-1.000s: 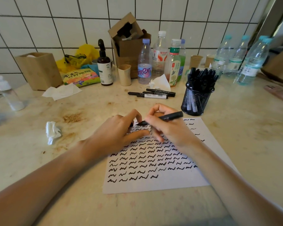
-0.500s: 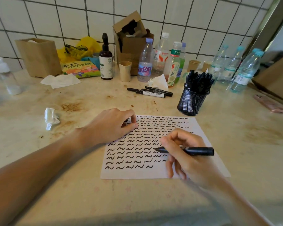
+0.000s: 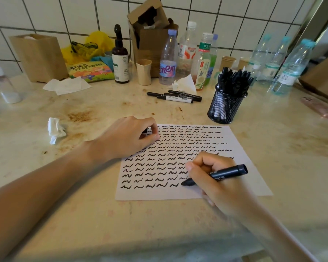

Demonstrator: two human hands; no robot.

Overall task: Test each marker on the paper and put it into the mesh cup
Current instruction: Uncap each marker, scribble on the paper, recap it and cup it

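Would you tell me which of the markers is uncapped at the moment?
The marker gripped by the right hand, tip on the paper. The loose markers behind stay capped.

Back wall: white tiles (image 3: 80,14), dark grout.
Counter (image 3: 273,148): pale stone, brown stains at left.
Far left: brown paper bag (image 3: 40,57), upright.
Beside the bag: yellow plastic bag (image 3: 95,44), colourful packet (image 3: 91,70).
Centre back: dark pump bottle (image 3: 120,59), beige cup (image 3: 144,72), open cardboard box (image 3: 150,31).
Right: clear water bottles (image 3: 284,65).
Left foreground: crumpled tissue (image 3: 55,129).
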